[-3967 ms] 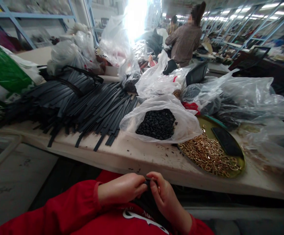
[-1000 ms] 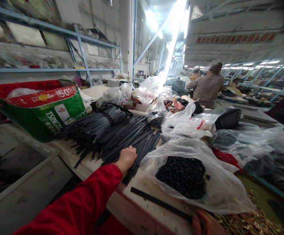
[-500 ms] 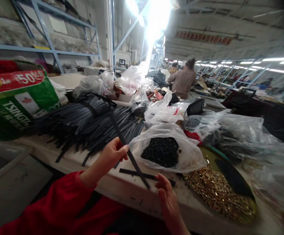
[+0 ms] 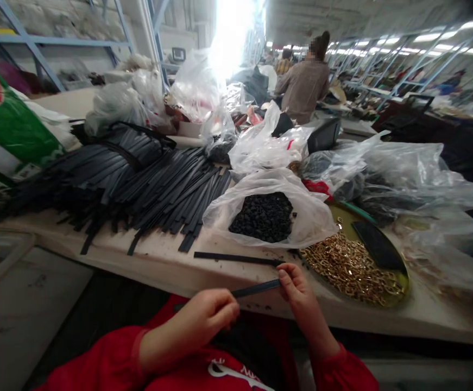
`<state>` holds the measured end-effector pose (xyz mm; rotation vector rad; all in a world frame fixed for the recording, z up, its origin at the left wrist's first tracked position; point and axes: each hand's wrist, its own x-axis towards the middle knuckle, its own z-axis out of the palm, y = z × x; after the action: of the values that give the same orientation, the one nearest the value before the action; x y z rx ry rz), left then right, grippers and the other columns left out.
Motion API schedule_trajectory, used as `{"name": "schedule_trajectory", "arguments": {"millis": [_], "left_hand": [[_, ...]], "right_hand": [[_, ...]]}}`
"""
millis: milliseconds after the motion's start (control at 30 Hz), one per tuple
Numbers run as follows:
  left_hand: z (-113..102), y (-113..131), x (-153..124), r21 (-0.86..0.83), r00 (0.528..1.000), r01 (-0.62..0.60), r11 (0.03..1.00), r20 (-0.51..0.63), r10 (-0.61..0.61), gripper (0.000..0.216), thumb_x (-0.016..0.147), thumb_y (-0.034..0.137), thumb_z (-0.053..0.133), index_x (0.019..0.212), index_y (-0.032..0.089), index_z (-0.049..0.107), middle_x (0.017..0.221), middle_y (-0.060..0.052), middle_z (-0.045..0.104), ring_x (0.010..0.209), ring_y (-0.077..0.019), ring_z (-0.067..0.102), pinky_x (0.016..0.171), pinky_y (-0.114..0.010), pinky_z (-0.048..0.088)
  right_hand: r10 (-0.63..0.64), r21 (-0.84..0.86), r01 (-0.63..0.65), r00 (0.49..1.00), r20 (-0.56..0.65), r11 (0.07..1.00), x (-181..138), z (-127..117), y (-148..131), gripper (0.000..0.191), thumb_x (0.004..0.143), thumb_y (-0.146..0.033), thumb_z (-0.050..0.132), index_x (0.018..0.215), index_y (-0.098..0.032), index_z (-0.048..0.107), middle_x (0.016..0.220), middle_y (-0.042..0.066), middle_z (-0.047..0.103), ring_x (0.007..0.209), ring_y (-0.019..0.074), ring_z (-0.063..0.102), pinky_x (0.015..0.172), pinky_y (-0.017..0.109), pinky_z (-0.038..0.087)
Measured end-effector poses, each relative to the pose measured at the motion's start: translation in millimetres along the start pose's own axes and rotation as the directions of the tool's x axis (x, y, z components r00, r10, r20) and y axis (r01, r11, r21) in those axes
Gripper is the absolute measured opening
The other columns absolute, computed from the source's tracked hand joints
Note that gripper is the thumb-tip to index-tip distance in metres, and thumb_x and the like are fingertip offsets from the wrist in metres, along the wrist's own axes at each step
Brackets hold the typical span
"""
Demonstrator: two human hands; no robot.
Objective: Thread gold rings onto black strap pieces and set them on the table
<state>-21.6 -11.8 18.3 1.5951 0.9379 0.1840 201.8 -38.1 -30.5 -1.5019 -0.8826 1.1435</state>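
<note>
Factory / assembly workshop, big hall. Landmark: the long worktable (image 4: 228, 271). On it, left: a heap of black straps (image 4: 138, 179), cut to length. Centre: an open plastic bag of small black parts (image 4: 263, 217); just right of that, a round tray (image 4: 399, 282) of gold metal rings. More clear bags piled at the table's far side. Behind its left end, blue steel shelving (image 4: 28, 41) w/ stock. Past the far end, another worker (image 4: 303, 81) at a bench, rows of strip lights overhead.
</note>
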Motion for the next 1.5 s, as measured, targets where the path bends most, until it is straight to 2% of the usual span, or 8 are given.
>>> {"name": "schedule_trajectory", "arguments": {"millis": [133,267,367,533,700,933,1300,1500], "left_hand": [[-9,22,37,0.29,0.978,-0.177,0.941,-0.054,0.2,0.021,0.08,0.031,0.045,0.085,0.017,0.06,0.087,-0.005,0.062,0.084,-0.0192,0.056,0.075,-0.028,0.04],[-9,29,58,-0.118,0.929,0.143,0.983,0.357,-0.093,0.022,0.081,0.027,0.038,0.085,0.015,0.056,0.056,0.002,0.055,0.044,-0.0099,0.048,0.046,-0.02,0.038],[-9,31,61,-0.401,0.916,0.292,0.868,0.379,-0.133,0.021,0.08,0.027,0.038,0.087,0.015,0.054,0.051,0.004,0.053,0.036,-0.0059,0.041,0.038,-0.016,0.032],[-16,33,65,-0.58,0.938,0.336,0.742,0.275,-0.209,0.02,0.077,0.026,0.044,0.088,0.013,0.054,0.052,0.003,0.055,0.036,-0.0046,0.042,0.035,-0.014,0.029],[-21,30,75,-0.683,0.949,0.309,0.662,0.176,-0.262,0.024,0.072,0.024,0.044,0.089,0.011,0.055,0.054,0.002,0.057,0.036,-0.0047,0.042,0.034,-0.015,0.028],[-26,21,83,-0.758,0.939,0.322,0.568,0.178,-0.295,0.03,0.068,0.024,0.049,0.094,0.01,0.055,0.06,0.001,0.056,0.04,-0.0049,0.04,0.035,-0.017,0.025],[-26,20,81,-0.773,0.934,0.335,0.538,0.198,-0.297,0.029,0.07,0.023,0.049,0.095,0.01,0.055,0.063,0.0,0.056,0.041,-0.0048,0.04,0.037,-0.017,0.024],[-27,27,76,-0.64,0.969,0.242,0.729,0.126,-0.211,0.03,0.08,0.034,0.041,0.096,0.012,0.052,0.057,0.003,0.053,0.039,-0.0045,0.039,0.036,-0.016,0.024]], "right_hand": [[0.035,0.032,-0.037,0.996,0.077,0.999,0,14,-1,0.032,0.077,-0.05,0.051,0.09,-0.021,0.049,0.051,-0.009,0.033,0.042,0.0072,0.031,0.039,0.019,0.023],[-0.021,-0.052,0.024,0.998,0.062,0.998,8,10,-8,0.035,0.081,-0.05,0.043,0.097,-0.02,0.048,0.053,-0.007,0.04,0.044,0.0091,0.04,0.041,0.021,0.031],[-0.186,-0.288,0.168,0.982,-0.036,0.943,27,-4,-20,0.034,0.085,-0.047,0.038,0.1,-0.019,0.049,0.062,-0.001,0.052,0.052,0.0125,0.048,0.05,0.025,0.039],[-0.441,-0.75,0.325,0.896,0.05,0.576,80,-16,-39,0.023,0.085,-0.033,0.042,0.094,-0.017,0.055,0.088,0.008,0.061,0.081,0.0206,0.056,0.073,0.033,0.042],[-0.27,-0.93,0.325,0.923,0.273,0.17,125,-4,-40,0.021,0.084,-0.026,0.046,0.098,-0.015,0.057,0.095,0.012,0.06,0.082,0.023,0.059,0.068,0.032,0.042],[-0.221,-0.947,0.323,0.923,0.316,-0.007,126,-5,-38,0.018,0.084,-0.019,0.044,0.096,-0.015,0.058,0.092,0.011,0.06,0.081,0.0218,0.06,0.065,0.03,0.041],[-0.364,-0.926,0.373,0.873,0.326,0.065,126,-15,-36,0.018,0.083,-0.023,0.047,0.091,-0.015,0.061,0.09,0.01,0.066,0.084,0.0251,0.06,0.074,0.036,0.044],[-0.369,-0.628,0.289,0.93,0.003,0.723,101,-9,-45,0.029,0.082,-0.035,0.047,0.1,-0.017,0.061,0.093,0.009,0.066,0.081,0.0215,0.061,0.076,0.038,0.047]]}}
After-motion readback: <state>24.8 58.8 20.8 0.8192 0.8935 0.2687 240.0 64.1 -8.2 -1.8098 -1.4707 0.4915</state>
